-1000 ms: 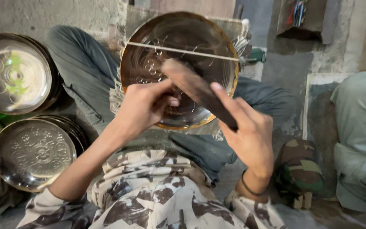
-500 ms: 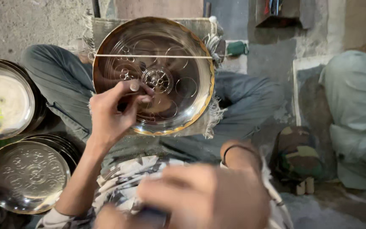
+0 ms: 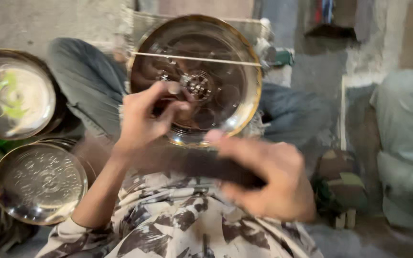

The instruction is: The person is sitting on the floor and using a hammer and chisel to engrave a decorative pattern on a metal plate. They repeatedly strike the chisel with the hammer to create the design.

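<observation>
A large round metal plate (image 3: 225, 52) with a golden rim and an embossed pattern rests tilted on my lap, a thin stick lying across its upper part. My left hand (image 3: 144, 117) presses a small tool, pinched between its fingers, against the plate's lower left. My right hand (image 3: 268, 179) is blurred and close to the camera, below the plate's rim. It grips a dark, flat mallet-like tool (image 3: 201, 165) that points left.
Two more round metal plates lie at the left: a shiny one (image 3: 13, 93) and an embossed one (image 3: 39, 181) on a stack. My grey-trousered legs frame the plate. Another person's light-clothed leg (image 3: 405, 138) sits at the right.
My right hand with the dark tool swung down toward the camera, then rose again near the plate's lower rim. My left hand stayed on the plate. The view shifted a little.
</observation>
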